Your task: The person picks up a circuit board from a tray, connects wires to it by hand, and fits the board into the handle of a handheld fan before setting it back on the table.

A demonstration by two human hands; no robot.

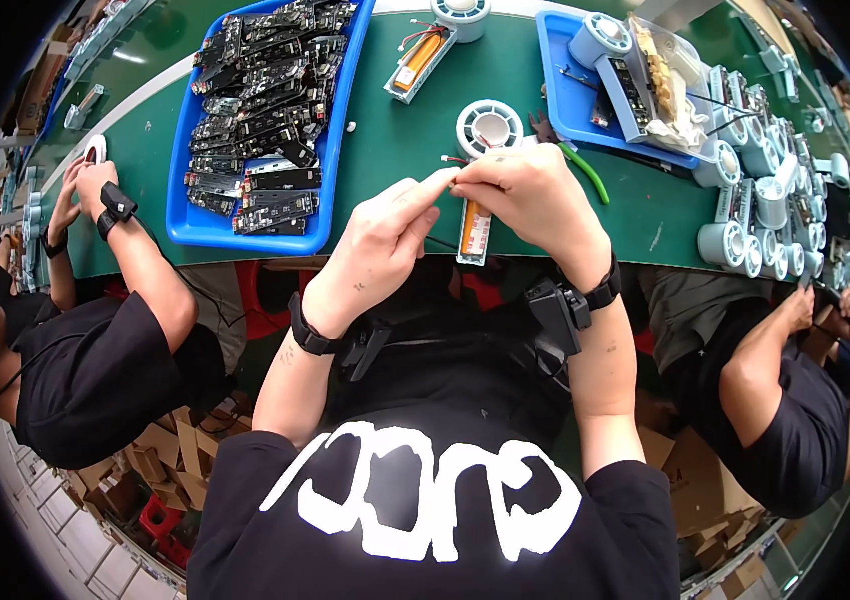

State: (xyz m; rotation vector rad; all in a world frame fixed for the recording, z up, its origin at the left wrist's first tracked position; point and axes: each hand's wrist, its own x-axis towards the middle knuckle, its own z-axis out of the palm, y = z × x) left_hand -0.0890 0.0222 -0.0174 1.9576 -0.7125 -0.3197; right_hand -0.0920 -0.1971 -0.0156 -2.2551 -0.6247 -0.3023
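A light-blue handheld fan body (490,123) lies before me, with a round slotted head at its far end. Its open handle holds an orange battery (476,232) and points toward me. My left hand (377,235) and my right hand (528,193) meet over the handle, fingertips pinched together. What lies between the fingertips is too small and hidden to make out. A short red wire (453,158) shows just beyond them. Just right of my right hand lie cutting pliers with green handles (585,172), their dark jaws by the fan head.
A blue tray (177,190) of black circuit boards stands at left. Farther off lies another open fan body with a battery (419,66). At right are a blue tray (545,75) of parts and several fan bodies (725,245). Co-workers sit on both sides at the green table (390,140).
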